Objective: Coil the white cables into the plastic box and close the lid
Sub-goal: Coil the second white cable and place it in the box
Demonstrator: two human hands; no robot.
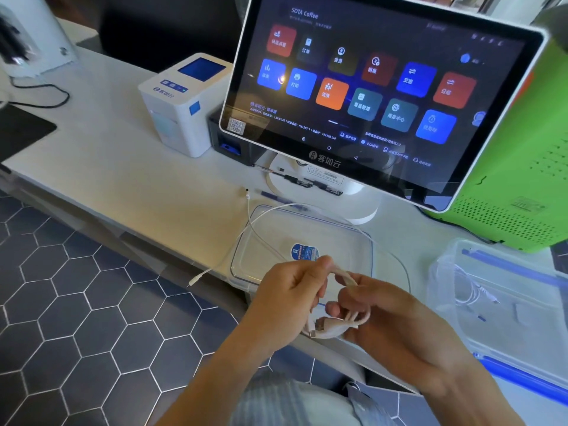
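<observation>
Over the surface's near edge, both hands, left hand (pixel 287 298) and right hand (pixel 396 321), had fingers clamped on a half-coiled white cable (pixel 333 329); next, probably, tucking it into the plastic box (pixel 504 305) at right.

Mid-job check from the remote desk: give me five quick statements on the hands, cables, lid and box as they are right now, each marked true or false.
1. Both hands hold a coiled white cable. True: the left hand and right hand grip it above the counter's edge.
2. The clear lid is snapped onto the box. False: it lies flat on the counter, apart from the plastic box.
3. A loose white cable lies across the lid, one plug hanging past the counter's edge. True.
4. The plastic box is empty. False: a thin white cable already lies inside.
5. The touchscreen is switched off. False: it shows coloured app tiles.
</observation>
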